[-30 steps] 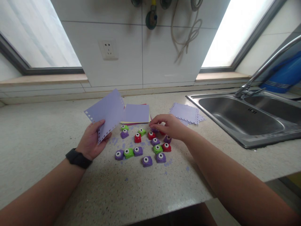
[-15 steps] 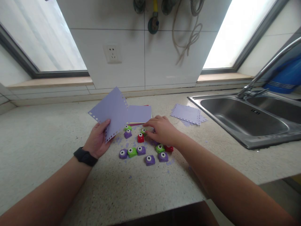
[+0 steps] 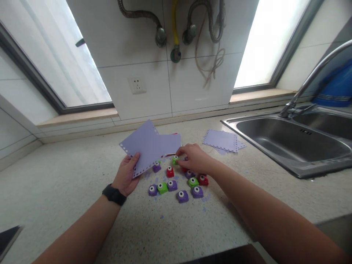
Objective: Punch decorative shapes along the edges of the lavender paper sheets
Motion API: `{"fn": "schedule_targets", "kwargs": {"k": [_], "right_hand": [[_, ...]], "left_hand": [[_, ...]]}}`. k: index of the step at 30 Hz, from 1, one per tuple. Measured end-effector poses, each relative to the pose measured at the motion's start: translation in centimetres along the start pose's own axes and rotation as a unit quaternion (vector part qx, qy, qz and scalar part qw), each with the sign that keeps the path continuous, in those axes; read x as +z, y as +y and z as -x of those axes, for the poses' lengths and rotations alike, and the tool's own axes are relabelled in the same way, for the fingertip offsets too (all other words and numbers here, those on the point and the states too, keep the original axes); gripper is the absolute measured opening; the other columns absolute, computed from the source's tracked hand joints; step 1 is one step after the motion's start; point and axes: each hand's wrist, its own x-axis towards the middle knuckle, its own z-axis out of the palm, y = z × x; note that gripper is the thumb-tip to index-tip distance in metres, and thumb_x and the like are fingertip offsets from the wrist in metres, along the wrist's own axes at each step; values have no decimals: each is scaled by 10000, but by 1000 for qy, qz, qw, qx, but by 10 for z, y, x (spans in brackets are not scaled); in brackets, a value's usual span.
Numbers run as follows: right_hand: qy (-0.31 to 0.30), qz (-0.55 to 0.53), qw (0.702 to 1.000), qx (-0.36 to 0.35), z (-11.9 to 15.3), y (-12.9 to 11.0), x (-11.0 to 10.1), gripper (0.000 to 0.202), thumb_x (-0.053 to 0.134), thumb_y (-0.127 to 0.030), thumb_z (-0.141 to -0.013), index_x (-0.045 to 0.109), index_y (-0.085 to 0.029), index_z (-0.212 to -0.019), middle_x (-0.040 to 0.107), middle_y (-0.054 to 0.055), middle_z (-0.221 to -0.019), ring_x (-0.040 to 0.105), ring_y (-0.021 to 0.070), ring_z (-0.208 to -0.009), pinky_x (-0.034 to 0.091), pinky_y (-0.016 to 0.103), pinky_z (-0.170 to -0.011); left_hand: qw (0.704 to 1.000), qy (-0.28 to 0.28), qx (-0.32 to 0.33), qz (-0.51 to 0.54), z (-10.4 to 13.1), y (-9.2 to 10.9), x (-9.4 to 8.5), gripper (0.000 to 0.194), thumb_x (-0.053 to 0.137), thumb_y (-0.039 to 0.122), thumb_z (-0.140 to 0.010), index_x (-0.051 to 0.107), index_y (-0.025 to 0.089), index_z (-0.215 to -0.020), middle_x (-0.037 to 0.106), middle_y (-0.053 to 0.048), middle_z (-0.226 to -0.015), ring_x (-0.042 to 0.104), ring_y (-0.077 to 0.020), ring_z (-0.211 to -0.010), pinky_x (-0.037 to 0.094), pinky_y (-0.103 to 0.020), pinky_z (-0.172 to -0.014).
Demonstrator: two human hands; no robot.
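Observation:
My left hand (image 3: 128,175) is closed on a sheet of purple paper (image 3: 145,145), thumb on top. Punched holes run along several of its edges, and it is tilted above the counter. With thumb and fingertips, my right hand (image 3: 196,157) grips a small green craft punch (image 3: 175,159) standing on the counter. Close by are a red craft punch (image 3: 170,171), a purple one (image 3: 156,167) partly behind the sheet, and a front row with another green punch (image 3: 162,187). Some punches are partly hidden under my right hand.
A stack of coloured paper (image 3: 172,143) lies behind the punches. Punched purple sheets (image 3: 221,140) rest to the right, near the steel sink (image 3: 261,146) with its faucet (image 3: 291,106). Bits of purple paper are scattered on the speckled counter (image 3: 82,183). A wall with a socket (image 3: 137,85) stands behind.
My right hand's thumb and fingers have closed around the green punch. The left hand still holds the sheet, now overlapping the paper stack more. The camera view has shifted.

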Motion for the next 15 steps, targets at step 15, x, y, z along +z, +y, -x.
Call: {"fn": "schedule_targets", "kwargs": {"k": [15], "right_hand": [[171, -552, 814, 50, 1, 17, -6, 368, 823, -383, -773, 556, -233, -978, 669, 16, -957, 704, 162, -769, 573, 373, -787]], "left_hand": [[985, -50, 57, -158, 6, -18, 2, 479, 857, 433, -743, 724, 157, -1112, 800, -102, -1017, 744, -309, -992, 615, -417, -819]]}}
